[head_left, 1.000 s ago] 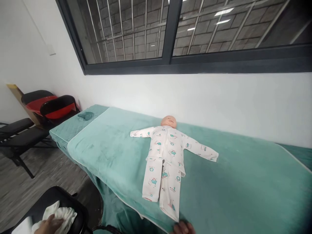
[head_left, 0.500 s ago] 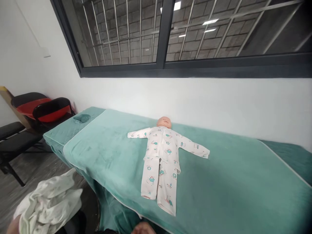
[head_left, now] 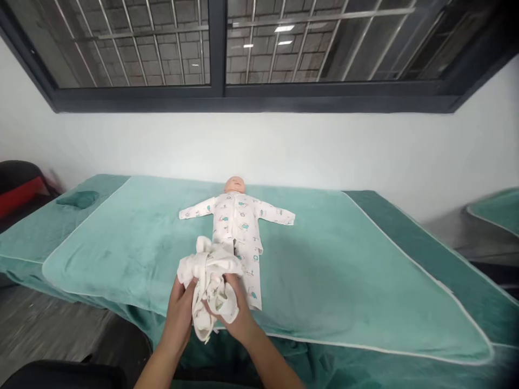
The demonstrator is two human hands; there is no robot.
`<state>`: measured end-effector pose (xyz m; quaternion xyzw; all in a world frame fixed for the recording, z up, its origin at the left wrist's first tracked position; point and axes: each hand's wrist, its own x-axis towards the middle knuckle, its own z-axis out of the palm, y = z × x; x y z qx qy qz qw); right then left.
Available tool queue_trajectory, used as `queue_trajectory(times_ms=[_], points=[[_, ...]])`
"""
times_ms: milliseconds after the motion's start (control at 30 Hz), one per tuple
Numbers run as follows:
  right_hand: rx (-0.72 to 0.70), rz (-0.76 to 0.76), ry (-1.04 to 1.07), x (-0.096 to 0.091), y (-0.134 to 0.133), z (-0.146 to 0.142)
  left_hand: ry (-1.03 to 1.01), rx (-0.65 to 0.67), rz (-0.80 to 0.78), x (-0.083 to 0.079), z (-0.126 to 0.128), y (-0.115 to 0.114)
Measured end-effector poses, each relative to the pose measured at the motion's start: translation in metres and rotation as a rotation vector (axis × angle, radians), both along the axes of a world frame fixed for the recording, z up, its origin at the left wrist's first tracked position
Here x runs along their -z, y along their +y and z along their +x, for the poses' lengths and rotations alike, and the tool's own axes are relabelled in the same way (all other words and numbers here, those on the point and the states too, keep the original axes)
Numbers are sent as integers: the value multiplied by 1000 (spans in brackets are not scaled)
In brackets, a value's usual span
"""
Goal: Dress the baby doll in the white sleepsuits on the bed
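A crumpled bundle of white cloth (head_left: pixel 213 265), faintly patterned in places, is held between both hands above the bed's front edge. My left hand (head_left: pixel 181 300) grips its left side, and my right hand (head_left: pixel 239 305) grips the right side. Which kind of cloth it is, I cannot tell. Beyond the bundle a baby doll (head_left: pixel 234 185) lies face up, its head toward the wall. White printed pajamas (head_left: pixel 238 216) cover it, top and trousers, with both sleeves stretched out sideways. The bundle hides part of the trousers.
The bed has a green cover (head_left: pixel 344 281) with pale piping and a face hole (head_left: pixel 79 199) at its left end. A dark window frame (head_left: pixel 259 97) spans the white wall. A red and black chair (head_left: pixel 20 194) stands at the left; a black seat (head_left: pixel 60 375) is below.
The cloth bundle has come from the lower left to in front of the doll, and both hands now hold it. The view has swung to the right. The doll lies as before.
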<state>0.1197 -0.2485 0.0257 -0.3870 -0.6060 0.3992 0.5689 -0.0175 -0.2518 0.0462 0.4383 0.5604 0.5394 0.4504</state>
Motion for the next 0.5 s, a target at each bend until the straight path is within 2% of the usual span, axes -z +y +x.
queue_trajectory(times_ms=[67, 133, 200, 267, 400, 500], points=[[95, 82, -62, -6, 15, 27, -23, 75, 48, -9, 0, 11], [241, 124, -88, -16, 28, 62, -6, 126, 75, -11, -5, 18], [385, 74, -119, -26, 37, 104, -1, 130, 45, -6, -14, 19], [516, 36, -137, -28, 43, 148, -3, 96, -16, 7, -26, 17], [731, -62, -321, -7, 47, 225, 23, -7, -88, 36, -51, 18], [673, -188, -516, 8, 36, 265, 66, -8, -61, 45, -60, 34]])
